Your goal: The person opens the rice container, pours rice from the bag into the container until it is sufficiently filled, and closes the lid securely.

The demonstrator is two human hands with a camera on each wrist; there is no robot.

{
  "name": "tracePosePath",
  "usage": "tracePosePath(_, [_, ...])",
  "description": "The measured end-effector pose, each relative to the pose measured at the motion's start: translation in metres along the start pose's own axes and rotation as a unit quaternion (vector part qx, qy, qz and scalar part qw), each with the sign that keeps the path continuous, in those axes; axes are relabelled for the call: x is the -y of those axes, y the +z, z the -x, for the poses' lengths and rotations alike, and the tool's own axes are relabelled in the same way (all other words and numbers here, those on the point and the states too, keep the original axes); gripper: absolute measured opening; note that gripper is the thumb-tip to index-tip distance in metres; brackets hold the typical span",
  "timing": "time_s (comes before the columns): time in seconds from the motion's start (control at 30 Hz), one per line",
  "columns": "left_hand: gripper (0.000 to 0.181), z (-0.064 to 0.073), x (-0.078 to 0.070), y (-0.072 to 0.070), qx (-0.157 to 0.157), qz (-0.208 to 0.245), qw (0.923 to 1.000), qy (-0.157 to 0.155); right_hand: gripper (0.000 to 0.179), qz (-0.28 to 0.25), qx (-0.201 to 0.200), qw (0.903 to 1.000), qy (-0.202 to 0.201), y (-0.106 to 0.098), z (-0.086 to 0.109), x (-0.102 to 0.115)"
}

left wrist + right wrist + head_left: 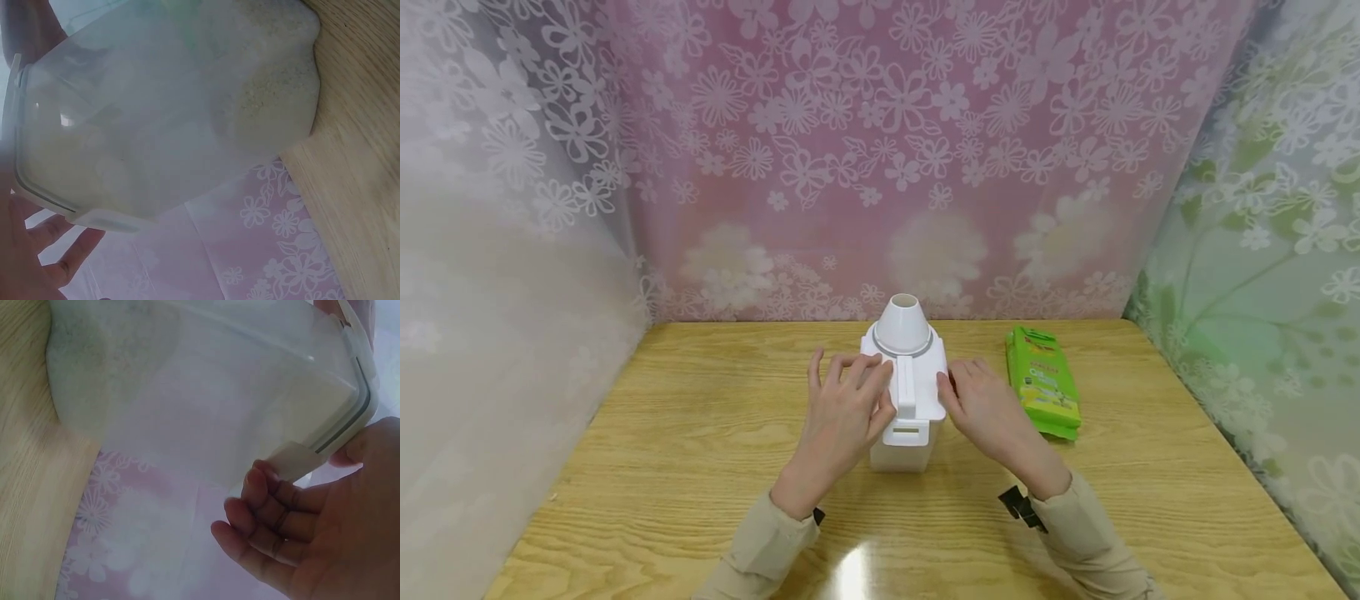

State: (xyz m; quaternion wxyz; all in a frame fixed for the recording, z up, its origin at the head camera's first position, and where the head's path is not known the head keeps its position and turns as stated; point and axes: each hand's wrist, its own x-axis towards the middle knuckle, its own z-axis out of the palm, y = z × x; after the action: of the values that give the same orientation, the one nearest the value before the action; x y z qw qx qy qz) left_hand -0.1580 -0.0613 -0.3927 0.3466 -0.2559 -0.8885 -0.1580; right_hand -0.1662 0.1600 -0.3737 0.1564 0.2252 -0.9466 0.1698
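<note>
A translucent storage container [898,458] stands upright on the table under a white lid [931,392]. The lid carries a cone-shaped spout [901,329] at its far end and a raised bar in the middle. Pale grains [269,94] lie at the container's bottom in the left wrist view. My left hand [841,408] rests on the lid's left part, fingers bent and partly spread. At the lid's right edge, my right hand [988,408] has its thumb on the rim and bent fingers at a white side flap [292,461], pinching it.
A green packet [1043,379] lies on the wooden table [715,467], right of the container and close to my right hand. Flowered curtains [820,167] hang behind the table and along both sides.
</note>
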Motion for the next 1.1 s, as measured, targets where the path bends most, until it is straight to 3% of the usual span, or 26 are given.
tracePosePath(0.13, [0.034, 0.0, -0.001, -0.001, -0.001, 0.003, 1.0, 0.002, 0.029, -0.025, 0.021, 0.9994, 0.007, -0.002, -0.001, -0.005])
tracePosePath(0.3, [0.033, 0.0, -0.003, -0.001, -0.01, 0.007, 0.9999, 0.004, 0.03, -0.02, 0.023, 0.9995, 0.002, -0.003, -0.002, -0.008])
tracePosePath(0.53, [0.032, 0.0, -0.007, -0.004, 0.003, 0.009, 0.9999, -0.012, 0.023, 0.037, -0.034, 0.9987, -0.003, -0.003, -0.012, -0.016])
tracePosePath(0.67, [0.03, 0.0, -0.008, -0.006, -0.001, 0.01, 0.9998, -0.019, 0.024, 0.031, -0.063, 0.9976, 0.003, 0.0, -0.026, -0.024])
tracePosePath(0.8, [0.027, -0.001, -0.01, -0.007, -0.012, 0.014, 0.9995, -0.027, 0.033, -0.005, -0.061, 0.9981, 0.0, 0.001, -0.045, -0.032])
tracePosePath(0.97, [0.03, -0.002, -0.016, -0.007, -0.038, 0.008, 0.9989, -0.026, 0.039, -0.077, -0.025, 0.9965, -0.023, 0.007, -0.066, -0.04])
tracePosePath(1.03, [0.04, -0.002, -0.02, -0.007, -0.05, -0.007, 0.9986, -0.019, 0.041, -0.127, -0.005, 0.9916, -0.025, 0.011, -0.072, -0.042])
tracePosePath(1.1, [0.047, -0.002, -0.022, -0.006, -0.062, -0.022, 0.9978, -0.01, 0.043, -0.202, 0.019, 0.9791, -0.015, 0.015, -0.077, -0.045])
